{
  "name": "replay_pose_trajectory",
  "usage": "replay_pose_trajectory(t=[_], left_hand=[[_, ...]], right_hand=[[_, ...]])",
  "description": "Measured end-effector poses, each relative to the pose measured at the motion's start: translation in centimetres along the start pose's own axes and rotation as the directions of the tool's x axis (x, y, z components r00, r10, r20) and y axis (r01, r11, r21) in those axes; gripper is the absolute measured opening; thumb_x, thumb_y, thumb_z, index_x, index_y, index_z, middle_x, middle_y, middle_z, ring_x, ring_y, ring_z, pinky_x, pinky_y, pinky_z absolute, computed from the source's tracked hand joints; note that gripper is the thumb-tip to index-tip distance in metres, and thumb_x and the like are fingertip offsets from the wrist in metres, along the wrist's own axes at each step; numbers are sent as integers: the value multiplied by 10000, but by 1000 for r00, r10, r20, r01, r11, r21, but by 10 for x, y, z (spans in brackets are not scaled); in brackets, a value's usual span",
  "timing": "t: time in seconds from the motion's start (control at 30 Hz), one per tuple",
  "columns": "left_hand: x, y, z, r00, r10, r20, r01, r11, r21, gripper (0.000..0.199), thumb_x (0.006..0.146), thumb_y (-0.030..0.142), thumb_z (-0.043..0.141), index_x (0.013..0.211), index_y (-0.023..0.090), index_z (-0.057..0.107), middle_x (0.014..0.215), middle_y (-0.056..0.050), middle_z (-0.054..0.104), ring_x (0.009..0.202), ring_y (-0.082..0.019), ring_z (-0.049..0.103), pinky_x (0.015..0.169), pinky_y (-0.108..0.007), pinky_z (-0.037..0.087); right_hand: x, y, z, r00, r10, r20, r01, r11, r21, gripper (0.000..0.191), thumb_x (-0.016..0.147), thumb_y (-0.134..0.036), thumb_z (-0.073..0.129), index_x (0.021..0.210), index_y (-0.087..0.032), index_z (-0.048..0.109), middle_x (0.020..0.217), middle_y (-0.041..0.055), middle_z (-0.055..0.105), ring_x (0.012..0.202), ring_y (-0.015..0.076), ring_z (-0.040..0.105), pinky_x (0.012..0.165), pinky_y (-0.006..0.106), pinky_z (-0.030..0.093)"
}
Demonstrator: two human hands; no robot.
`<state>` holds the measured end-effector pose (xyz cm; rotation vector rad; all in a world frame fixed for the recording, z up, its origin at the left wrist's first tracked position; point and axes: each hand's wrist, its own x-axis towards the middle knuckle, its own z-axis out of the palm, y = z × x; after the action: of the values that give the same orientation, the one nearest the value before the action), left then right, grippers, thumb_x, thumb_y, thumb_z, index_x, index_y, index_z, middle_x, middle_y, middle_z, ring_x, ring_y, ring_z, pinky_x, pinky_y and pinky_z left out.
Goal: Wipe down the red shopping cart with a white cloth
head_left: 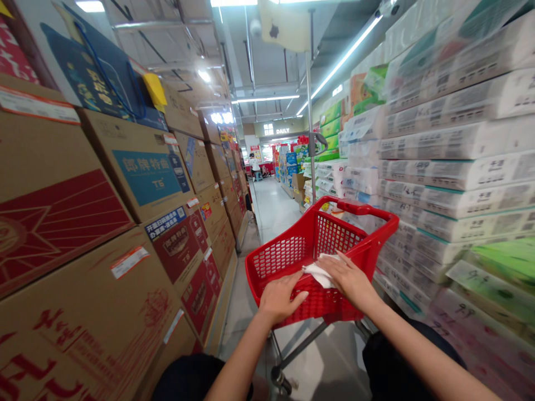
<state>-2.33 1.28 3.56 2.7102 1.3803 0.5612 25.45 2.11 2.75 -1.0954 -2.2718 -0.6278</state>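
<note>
Supermarket aisle (270, 209): your surroundings;
Cartons (152, 172): stacked, price-labelled, on your left;
Packs (443, 172): plastic-wrapped, piled on your right;
Sign (276, 131): "DAILY", ahead;
Shopping cart (310, 239): before you

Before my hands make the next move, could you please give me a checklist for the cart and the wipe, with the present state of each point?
1. Wipe under the right hand: ok.
2. Left hand without an object in its grasp: ok; its fingers are spread at the cart.
3. Cart upright: ok.
4. Near wheel locked: cannot tell.
5. Boxes on the left apart from the cart: ok, floor shows between.
6. Right-hand grip on the wipe: cannot tell; its underside is hidden.
</note>
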Motion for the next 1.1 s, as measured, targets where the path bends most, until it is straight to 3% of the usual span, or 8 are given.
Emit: replay_pose_trajectory(t=[0.13, 0.23, 0.53, 0.63, 0.77, 0.83, 0.93, 1.1], left_hand=[[-2, -2, -2, 1000, 6, 4, -6, 1000, -4, 600, 1002, 580, 451, 1545, 331, 394, 1489, -16, 568, 1291, -229, 599, 1124, -408, 457], [0, 2, -2, 1000, 5, 7, -5, 1000, 6, 610, 998, 594, 447, 1546, 332, 391, 1480, -23, 576, 1289, -242, 601, 1108, -429, 471], [1, 3, 0, 1000, 16, -5, -16, 1000, 1, 600, 996, 575, 461, 1520, 283, 437, 1477, -36, 579, 1309, -235, 586, 1135, -399, 449], [-1, -1, -3, 1000, 7, 3, -7, 1000, -2, 601, 994, 585, 461, 1526, 309, 430, 1480, -23, 577, 1300, -232, 594, 1138, -398, 448], [-1, 0, -6, 1000, 14, 13, -14, 1000, -14, 596, 993, 572, 472, 1539, 343, 404, 1504, -2, 552, 1328, -223, 570, 1146, -397, 441], [1, 4, -5, 1000, 19, 17, -18, 1000, -20, 603, 989, 575, 479, 1540, 342, 402, 1509, 0, 547, 1335, -227, 563, 1142, -400, 445], [5, 8, -4, 1000, 11, 17, -11, 1000, -15, 613, 984, 603, 471, 1536, 344, 409, 1492, -7, 564, 1310, -242, 586, 1124, -417, 461], [5, 3, -4, 999, 46, 8, -45, 998, -38, 591, 989, 579, 485, 1523, 332, 435, 1504, 9, 552, 1333, -219, 566, 1144, -381, 437]], right_hand=[[-13, 59, -27, 994, 111, -20, -112, 990, -89, 511, 993, -182, 420, 1497, -248, 468, 1457, 71, 595, 1370, 214, 523, 1235, 537, 235], [-16, 74, -33, 983, 177, -46, -182, 975, -125, 475, 993, -204, 433, 1461, -212, 512, 1417, 95, 627, 1354, 244, 537, 1215, 557, 271], [6, -19, 4, 1000, 10, -19, -10, 1000, 19, 483, 992, -176, 435, 1467, -226, 510, 1427, 67, 622, 1350, 211, 540, 1213, 489, 318], [0, 10, -12, 1000, 4, 13, -4, 1000, -6, 515, 989, -146, 401, 1484, -262, 484, 1434, 46, 617, 1339, 185, 551, 1237, 493, 259], [-13, 70, -39, 991, 131, -39, -135, 985, -111, 507, 981, -180, 426, 1478, -256, 493, 1424, 66, 624, 1327, 225, 564, 1234, 550, 223], [-15, 80, -42, 979, 189, -73, -198, 970, -144, 468, 979, -201, 441, 1436, -230, 540, 1400, 84, 641, 1316, 249, 572, 1218, 568, 250], [-9, 56, -26, 976, 204, -75, -213, 967, -143, 435, 973, -186, 442, 1384, -189, 584, 1357, 98, 669, 1321, 269, 562, 1201, 567, 290], [4, 8, -2, 999, 33, 1, -33, 998, -57, 475, 971, -151, 434, 1428, -215, 545, 1397, 63, 645, 1331, 214, 553, 1224, 487, 287]])
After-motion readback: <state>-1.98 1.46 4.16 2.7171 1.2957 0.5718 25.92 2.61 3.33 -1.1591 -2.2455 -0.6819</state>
